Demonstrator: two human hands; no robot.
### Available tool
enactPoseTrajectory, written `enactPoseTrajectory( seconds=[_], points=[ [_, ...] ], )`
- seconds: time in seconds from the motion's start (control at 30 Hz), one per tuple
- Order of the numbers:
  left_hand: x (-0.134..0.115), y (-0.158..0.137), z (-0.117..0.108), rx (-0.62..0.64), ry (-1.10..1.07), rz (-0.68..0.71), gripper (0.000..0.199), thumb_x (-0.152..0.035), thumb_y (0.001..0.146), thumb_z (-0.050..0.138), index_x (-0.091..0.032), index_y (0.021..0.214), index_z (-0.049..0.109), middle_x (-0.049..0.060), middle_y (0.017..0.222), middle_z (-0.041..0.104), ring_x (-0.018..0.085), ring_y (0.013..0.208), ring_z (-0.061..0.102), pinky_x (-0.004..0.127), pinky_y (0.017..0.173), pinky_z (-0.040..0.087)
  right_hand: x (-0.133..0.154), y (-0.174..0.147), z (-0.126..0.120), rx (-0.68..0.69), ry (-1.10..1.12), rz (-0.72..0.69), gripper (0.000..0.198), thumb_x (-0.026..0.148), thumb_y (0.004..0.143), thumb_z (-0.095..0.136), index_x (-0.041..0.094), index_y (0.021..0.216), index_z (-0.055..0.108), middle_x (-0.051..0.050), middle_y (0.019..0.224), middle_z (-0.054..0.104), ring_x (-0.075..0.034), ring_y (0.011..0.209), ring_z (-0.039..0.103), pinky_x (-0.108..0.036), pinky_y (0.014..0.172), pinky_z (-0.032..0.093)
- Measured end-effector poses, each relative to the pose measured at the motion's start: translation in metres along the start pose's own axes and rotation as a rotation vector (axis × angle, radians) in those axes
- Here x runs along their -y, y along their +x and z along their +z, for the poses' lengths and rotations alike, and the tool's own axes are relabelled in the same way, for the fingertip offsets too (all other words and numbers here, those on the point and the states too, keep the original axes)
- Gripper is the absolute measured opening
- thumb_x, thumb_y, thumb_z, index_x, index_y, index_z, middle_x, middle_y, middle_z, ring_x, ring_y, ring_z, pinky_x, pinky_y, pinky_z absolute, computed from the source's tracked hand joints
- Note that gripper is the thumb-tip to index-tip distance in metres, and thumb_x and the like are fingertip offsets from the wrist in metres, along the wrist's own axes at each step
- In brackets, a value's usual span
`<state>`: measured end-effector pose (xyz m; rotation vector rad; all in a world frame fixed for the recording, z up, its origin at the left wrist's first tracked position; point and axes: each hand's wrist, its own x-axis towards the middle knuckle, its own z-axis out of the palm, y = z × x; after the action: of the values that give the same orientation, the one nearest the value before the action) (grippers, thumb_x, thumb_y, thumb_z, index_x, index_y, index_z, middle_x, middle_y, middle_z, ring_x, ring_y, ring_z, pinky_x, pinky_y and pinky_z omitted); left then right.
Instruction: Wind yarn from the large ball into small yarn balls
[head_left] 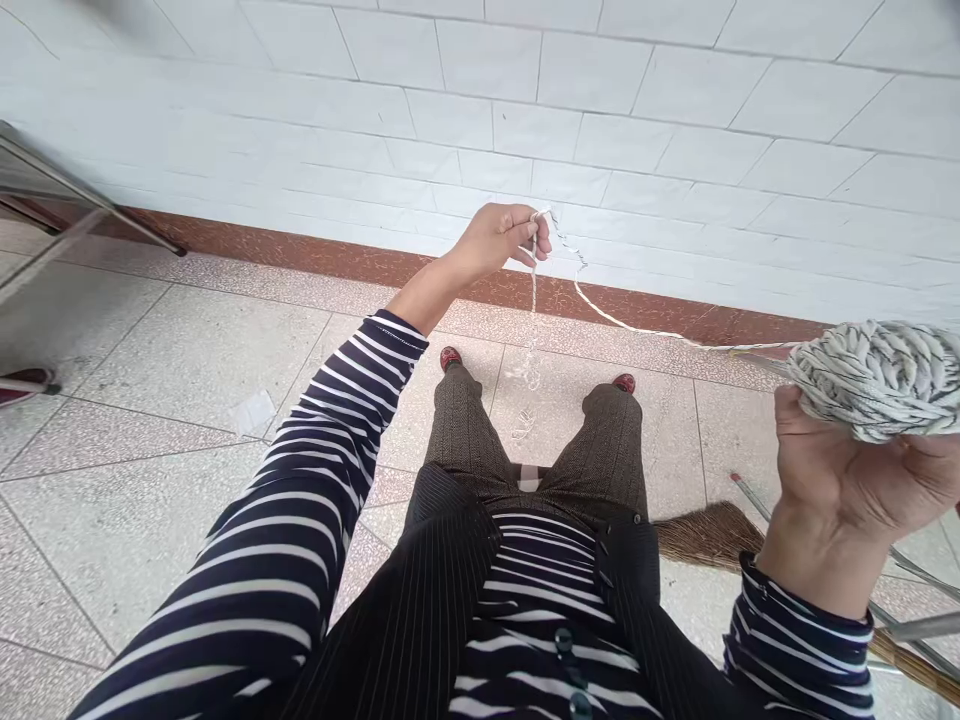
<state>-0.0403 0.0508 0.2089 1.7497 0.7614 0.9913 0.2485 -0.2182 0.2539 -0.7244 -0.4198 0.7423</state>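
My left hand (504, 238) is stretched out in front of me, its fingers pinched on a thin white cord (637, 328) with dark flecks. From the pinch one end of the cord hangs down toward the floor, where loose loops show between my feet. The other way, the cord sags and runs across to a thick wound ball of cord (885, 378) at the right edge. My right hand (840, 470) holds that ball up from below, palm upward, with the fingers partly hidden behind it.
A white tiled wall (495, 80) with a reddish-brown skirting stands in front. Metal legs (90, 200) are at the left. A small white scrap (253, 412) lies on the floor. A straw broom (705, 533) and metal bars (926, 628) are at the lower right.
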Motion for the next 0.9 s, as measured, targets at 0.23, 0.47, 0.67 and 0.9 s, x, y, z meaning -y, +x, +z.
enactPoseTrajectory(
  seconds=[0.23,0.47,0.67,0.9],
  points=[
    [-0.003,0.007,0.027,0.026,0.121,0.034,0.029,-0.030,0.105,0.045,-0.012,0.094,0.064,0.006,0.087,0.072,0.013,0.090,0.069,0.034,0.093,0.057,-0.001,0.004,-0.009,-0.060,-0.041,-0.010,0.047,0.020,0.054,0.048,0.025,0.094,0.073,-0.002,0.117,0.069,-0.021,0.111,0.068,-0.026,0.064,0.066],
    [-0.017,-0.019,0.046,0.273,0.262,-0.019,0.027,-0.023,0.096,0.047,-0.015,0.085,0.069,0.006,0.087,0.073,0.013,0.088,0.068,0.030,0.090,0.055,-0.006,0.011,-0.007,0.031,0.026,-0.028,0.032,0.017,0.058,0.050,0.026,0.082,0.070,-0.003,0.113,0.072,-0.028,0.118,0.067,-0.035,0.064,0.068],
    [0.000,-0.031,0.020,0.319,0.531,-0.131,0.026,-0.018,0.085,0.048,-0.014,0.077,0.073,0.006,0.074,0.070,0.015,0.074,0.064,0.029,0.077,0.053,-0.010,0.015,-0.011,0.064,-0.011,-0.024,0.045,0.019,0.052,0.056,0.024,0.093,0.073,-0.006,0.121,0.071,-0.032,0.118,0.065,-0.035,0.058,0.067],
    [0.054,-0.025,0.041,0.263,0.663,-0.288,0.033,-0.020,0.095,0.048,-0.013,0.116,0.072,0.014,0.111,0.074,0.025,0.100,0.067,0.041,0.093,0.050,-0.020,-0.004,-0.003,0.304,-0.202,0.258,0.057,0.020,0.061,0.075,0.029,0.117,0.070,-0.005,0.137,0.064,-0.035,0.137,0.051,-0.050,0.093,0.062]
  ],
)
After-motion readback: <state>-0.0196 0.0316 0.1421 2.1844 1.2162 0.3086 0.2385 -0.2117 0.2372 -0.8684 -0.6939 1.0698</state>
